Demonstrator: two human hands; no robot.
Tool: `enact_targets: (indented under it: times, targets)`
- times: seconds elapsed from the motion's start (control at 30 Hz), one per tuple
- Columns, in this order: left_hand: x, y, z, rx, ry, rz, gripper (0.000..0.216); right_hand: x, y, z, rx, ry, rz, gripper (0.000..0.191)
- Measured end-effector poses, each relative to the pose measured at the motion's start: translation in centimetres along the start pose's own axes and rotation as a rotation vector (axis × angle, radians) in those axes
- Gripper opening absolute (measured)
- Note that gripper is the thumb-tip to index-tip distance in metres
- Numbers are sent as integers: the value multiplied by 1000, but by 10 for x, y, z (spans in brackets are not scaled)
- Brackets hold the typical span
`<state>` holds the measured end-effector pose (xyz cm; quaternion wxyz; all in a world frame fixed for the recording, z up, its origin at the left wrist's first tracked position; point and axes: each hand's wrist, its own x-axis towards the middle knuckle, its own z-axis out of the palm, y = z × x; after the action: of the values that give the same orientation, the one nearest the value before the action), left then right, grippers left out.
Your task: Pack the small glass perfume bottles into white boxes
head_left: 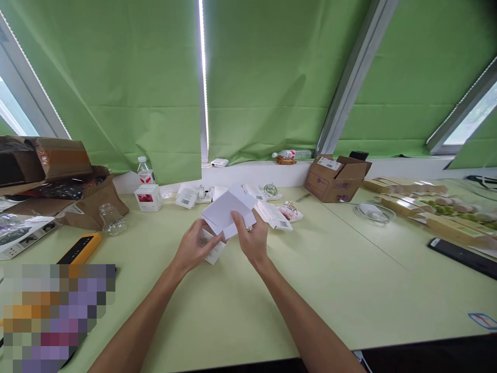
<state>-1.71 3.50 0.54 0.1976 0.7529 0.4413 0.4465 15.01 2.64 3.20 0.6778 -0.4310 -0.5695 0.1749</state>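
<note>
Above the middle of the table, a white, partly unfolded paper box (229, 210) is held between my two hands, its plain faces and flaps toward me. My left hand (193, 246) pinches its lower left edge. On the right side, my right hand (251, 237) grips it with the thumb lying across the white face. A panel with small print (215, 253) shows below the left fingers; whether it belongs to the same box I cannot tell. Just beyond lie opened white cartons (274, 215), a pink-toned glass bottle (288, 211), a round clear bottle (270, 190) and a small clear bottle (201, 192).
A white box with a red picture (148, 198) stands at the back left near a plastic bottle (145, 171). Farther left are torn brown cartons (89, 202) and an orange-edged power strip (79, 249). On the right are a cardboard box (330, 181), a coiled cable (373, 212) and a phone (462, 257).
</note>
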Motion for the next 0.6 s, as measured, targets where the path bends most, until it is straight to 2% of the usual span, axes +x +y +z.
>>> enact_targets:
  times: [0.47,0.6]
  targets:
    - [2,-5,-2,28,-21,-38,42,6,5,-10,-88,-64,-50,25]
    - [1,-4,-1,6,-22,-31,36,7,7,-10,-86,-74,-71,25]
